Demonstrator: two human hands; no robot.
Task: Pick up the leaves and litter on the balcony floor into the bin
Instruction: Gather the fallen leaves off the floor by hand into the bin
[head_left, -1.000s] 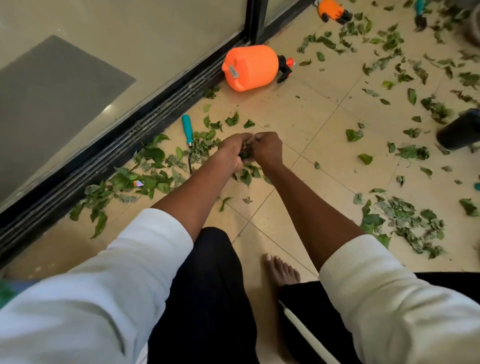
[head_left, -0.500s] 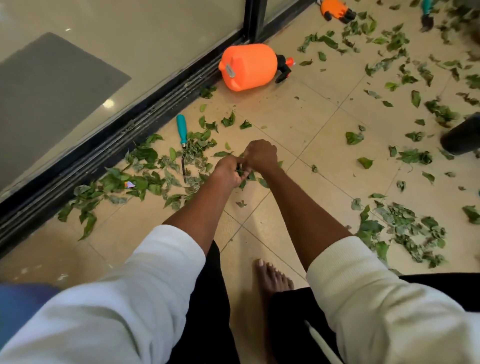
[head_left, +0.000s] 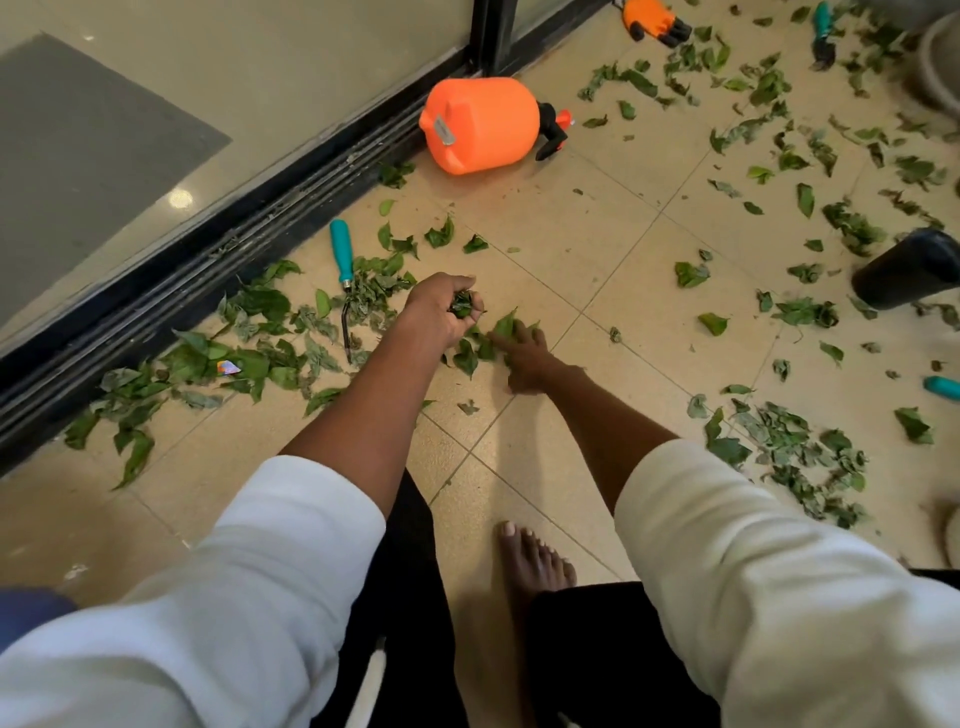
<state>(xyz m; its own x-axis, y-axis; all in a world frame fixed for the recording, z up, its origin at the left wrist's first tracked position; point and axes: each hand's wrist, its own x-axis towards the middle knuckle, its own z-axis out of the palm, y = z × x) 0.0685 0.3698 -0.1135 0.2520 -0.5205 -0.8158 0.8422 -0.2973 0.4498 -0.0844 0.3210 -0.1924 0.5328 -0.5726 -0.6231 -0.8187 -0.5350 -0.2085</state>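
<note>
While the left hand (head_left: 441, 317) clutches a wad of leaves (head_left: 461, 304), the right hand (head_left: 524, 358) reaches with outstretched fingers onto a leaf (head_left: 505, 325) on the tiled floor (head_left: 597, 249).

Green leaves (head_left: 249, 364), beige tiled floor (head_left: 597, 249), orange sprayer (head_left: 480, 124), teal-handled tool (head_left: 342, 249), white sleeves (head_left: 270, 571)

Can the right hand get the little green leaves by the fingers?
Probably yes. The right hand already reaches its fingers into the small cluster of leaves on the tile floor, and nothing lies between. The left hand is busy gripping a bunch of leaves.
</note>
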